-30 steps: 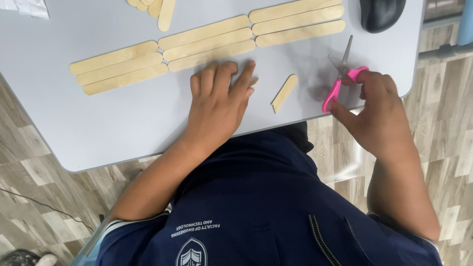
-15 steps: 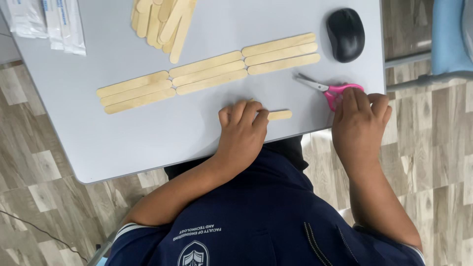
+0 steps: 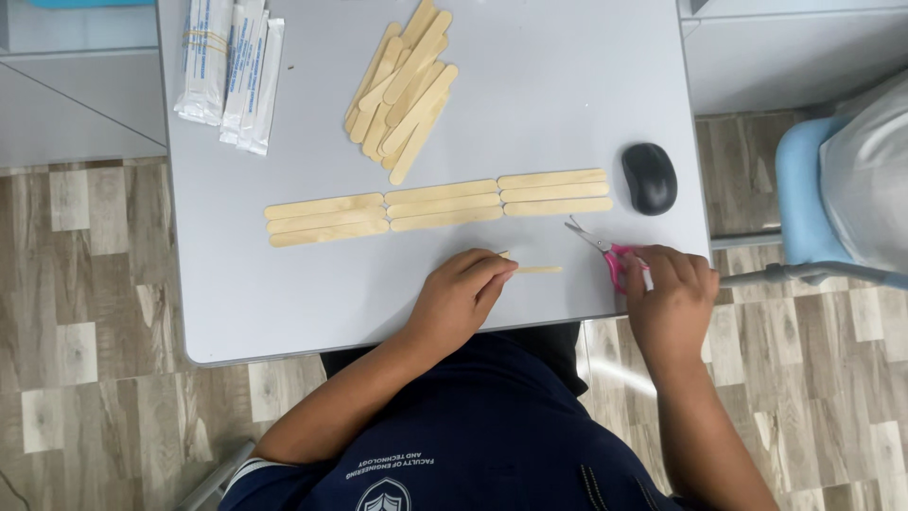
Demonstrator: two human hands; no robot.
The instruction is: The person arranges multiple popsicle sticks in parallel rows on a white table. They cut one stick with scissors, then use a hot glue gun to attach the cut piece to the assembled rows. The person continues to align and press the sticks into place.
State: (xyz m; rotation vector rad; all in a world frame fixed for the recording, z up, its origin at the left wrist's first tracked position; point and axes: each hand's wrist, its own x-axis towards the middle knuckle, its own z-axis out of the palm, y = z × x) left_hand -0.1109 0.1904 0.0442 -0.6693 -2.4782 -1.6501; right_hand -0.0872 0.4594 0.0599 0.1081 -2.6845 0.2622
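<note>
My left hand (image 3: pixel 461 295) rests on the grey table (image 3: pixel 284 303) near its front edge, fingers curled over one end of a short wooden stick piece (image 3: pixel 537 270). My right hand (image 3: pixel 670 295) lies at the table's right front corner, closed around the pink handles of small scissors (image 3: pixel 598 244), whose blades point up and left. Above the hands, flat wooden sticks (image 3: pixel 437 206) lie laid out in three rows across the table's middle.
A loose pile of wooden sticks (image 3: pixel 402 87) sits at the back centre. Wrapped white packets (image 3: pixel 230 68) lie at the back left. A black computer mouse (image 3: pixel 649 177) is at the right edge. A blue chair (image 3: pixel 813 203) stands to the right, wood-pattern floor around.
The view has pulled back and shifted, showing more of the table. My left hand slid onto the short stick piece. My right hand stays on the scissors.
</note>
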